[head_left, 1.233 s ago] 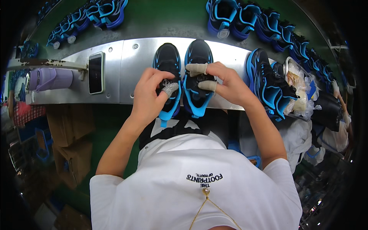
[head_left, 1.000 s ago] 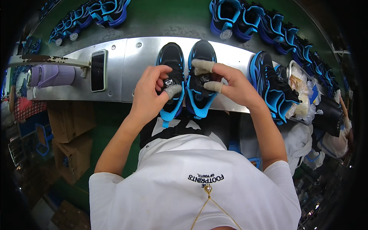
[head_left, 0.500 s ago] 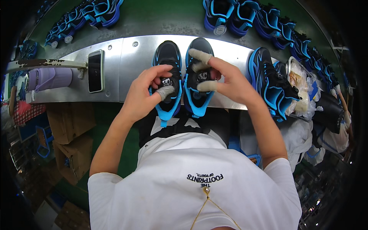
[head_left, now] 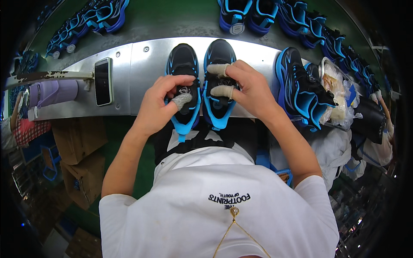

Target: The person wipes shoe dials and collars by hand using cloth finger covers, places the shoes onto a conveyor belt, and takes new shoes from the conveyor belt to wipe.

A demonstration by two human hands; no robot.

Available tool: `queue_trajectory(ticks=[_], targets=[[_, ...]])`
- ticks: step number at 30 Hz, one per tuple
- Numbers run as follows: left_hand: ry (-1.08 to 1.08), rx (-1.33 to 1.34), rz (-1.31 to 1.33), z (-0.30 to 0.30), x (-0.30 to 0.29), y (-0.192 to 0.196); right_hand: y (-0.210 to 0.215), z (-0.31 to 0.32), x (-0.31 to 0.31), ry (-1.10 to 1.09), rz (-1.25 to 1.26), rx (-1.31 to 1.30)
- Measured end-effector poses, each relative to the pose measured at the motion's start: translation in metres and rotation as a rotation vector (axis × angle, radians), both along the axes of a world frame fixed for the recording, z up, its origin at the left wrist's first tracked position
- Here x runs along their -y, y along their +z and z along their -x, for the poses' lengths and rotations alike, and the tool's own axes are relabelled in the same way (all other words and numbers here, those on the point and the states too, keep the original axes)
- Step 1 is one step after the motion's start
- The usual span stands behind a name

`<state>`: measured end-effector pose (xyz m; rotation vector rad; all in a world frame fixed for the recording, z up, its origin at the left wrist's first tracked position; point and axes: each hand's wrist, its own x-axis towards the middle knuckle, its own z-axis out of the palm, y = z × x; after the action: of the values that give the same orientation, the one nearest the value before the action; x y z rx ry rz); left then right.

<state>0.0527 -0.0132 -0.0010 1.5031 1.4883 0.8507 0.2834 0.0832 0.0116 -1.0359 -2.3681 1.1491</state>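
Observation:
Two black sneakers with bright blue trim stand side by side before me, toes pointing away. My left hand [head_left: 161, 101] curls over the left sneaker [head_left: 182, 58], its wrapped thumb on the tongue and its index finger across the upper. On the right sneaker [head_left: 220, 51], my right hand [head_left: 247, 88] grips the upper around the tongue. Its thumb and index finger wear pale cloth finger covers and lie across the shoe. Round dark emblems show on the tongues. The tips of the other fingers are partly hidden.
A metal ledge [head_left: 142, 81] carries a phone [head_left: 103, 81], a lilac bottle [head_left: 56, 91] and another pair of sneakers [head_left: 293, 81] at right. Beside that pair is a tray of plastic-wrapped items [head_left: 340, 96]. More sneakers [head_left: 234, 13] line the green surface beyond. Cardboard boxes [head_left: 79, 142] stand lower left.
The right thumb and index finger have come closer together over the right sneaker. My left fingers have barely moved. The whole view has shifted slightly.

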Motion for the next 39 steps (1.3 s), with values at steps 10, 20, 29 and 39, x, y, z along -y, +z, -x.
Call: queue_trajectory(ticks=[10,20,29,39], targets=[[0.092,-0.205,-0.144,-0.005,0.004,0.012,0.003,-0.002,-0.003,0.001,0.002,0.037],[0.231,0.938,0.736,-0.079,0.011,0.015,-0.003,-0.004,-0.006,0.008,0.361,-0.264],[0.362,1.012,0.663,-0.095,0.008,0.004,-0.019,-0.006,-0.001,-0.038,0.270,-0.292],[0.401,1.047,0.646,-0.100,0.008,0.006,-0.017,-0.003,0.012,-0.145,0.223,-0.310]])
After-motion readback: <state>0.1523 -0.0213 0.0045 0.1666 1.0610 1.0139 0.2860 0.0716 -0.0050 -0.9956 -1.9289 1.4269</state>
